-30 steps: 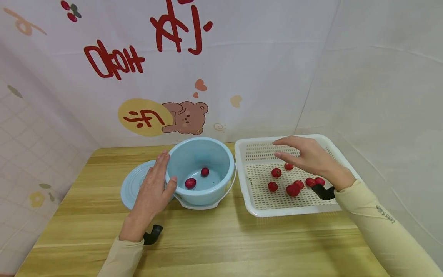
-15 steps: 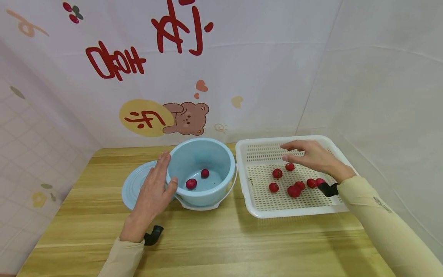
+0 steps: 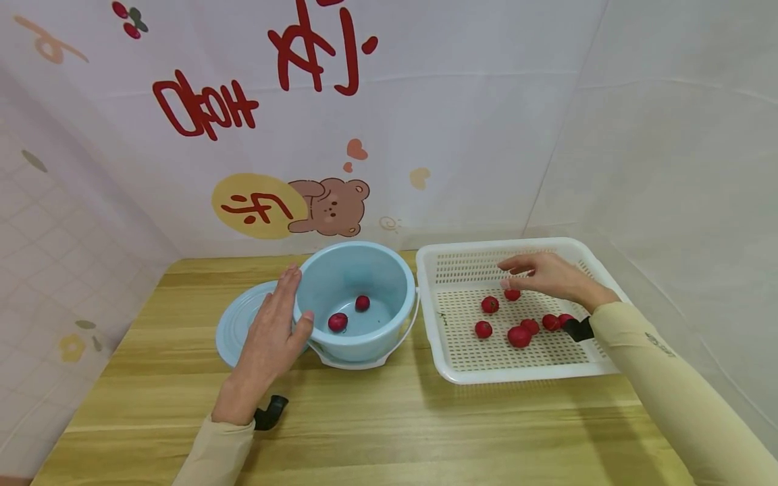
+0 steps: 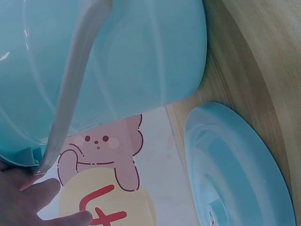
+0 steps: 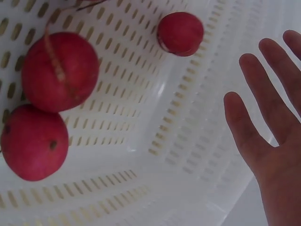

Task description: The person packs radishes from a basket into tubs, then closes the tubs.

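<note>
My left hand (image 3: 273, 331) rests against the left side of the light blue bucket (image 3: 349, 347), fingers straight along its rim. In the left wrist view its fingertips show by the bucket's white handle (image 4: 73, 99). Two red radishes (image 3: 338, 322) lie on the bucket's floor. Over the white plastic basket (image 3: 523, 372) hovers my right hand (image 3: 547, 277), fingers loosely extended and holding nothing. Several red radishes (image 3: 519, 336) are spread on the basket's slotted floor, one partly below the right fingertips. The right wrist view shows thin roots on a radish (image 5: 60, 73).
A round light blue lid (image 3: 234, 327) lies flat on the wooden table (image 3: 389, 432), left of the bucket and partly covered by the left hand. Behind the table hangs a white printed backdrop (image 3: 474, 135), with another white sheet (image 3: 687, 202) on the right.
My right hand has shifted slightly right and lower over the basket, its thumb and fingers closer together. My left hand stays at the bucket; the radishes keep their places.
</note>
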`<state>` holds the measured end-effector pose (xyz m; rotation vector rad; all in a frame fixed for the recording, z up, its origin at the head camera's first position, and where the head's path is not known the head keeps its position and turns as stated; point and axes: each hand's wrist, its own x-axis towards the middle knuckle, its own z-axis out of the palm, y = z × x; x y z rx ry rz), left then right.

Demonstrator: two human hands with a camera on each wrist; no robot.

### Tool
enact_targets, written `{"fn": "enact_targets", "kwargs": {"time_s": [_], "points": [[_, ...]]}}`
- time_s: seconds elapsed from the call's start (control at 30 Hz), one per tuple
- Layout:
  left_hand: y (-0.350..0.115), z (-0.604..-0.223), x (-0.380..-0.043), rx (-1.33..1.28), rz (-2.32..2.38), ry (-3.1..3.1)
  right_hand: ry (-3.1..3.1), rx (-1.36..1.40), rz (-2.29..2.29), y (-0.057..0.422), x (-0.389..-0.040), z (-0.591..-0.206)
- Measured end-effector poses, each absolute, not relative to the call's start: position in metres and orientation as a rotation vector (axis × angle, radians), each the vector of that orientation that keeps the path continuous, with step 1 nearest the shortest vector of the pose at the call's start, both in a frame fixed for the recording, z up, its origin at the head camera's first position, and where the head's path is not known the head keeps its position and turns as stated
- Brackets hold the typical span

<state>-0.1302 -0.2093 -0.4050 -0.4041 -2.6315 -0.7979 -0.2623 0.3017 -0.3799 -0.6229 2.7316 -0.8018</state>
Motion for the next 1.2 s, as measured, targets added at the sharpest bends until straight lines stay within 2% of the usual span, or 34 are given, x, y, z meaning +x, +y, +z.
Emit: {"fn": "enact_targets", "kwargs": {"time_s": [0.4, 1.2], "points": [[-0.209, -0.406, -0.131, -0.394, -0.796, -2.642, 2.616, -0.580, -0.752, 0.310, -0.271, -0.397], [-0.208, -0.406, -0.130, -0.389, -0.790, -2.647, 2.611, -0.688, -0.634, 0.311, -0.284, -0.417]]}}
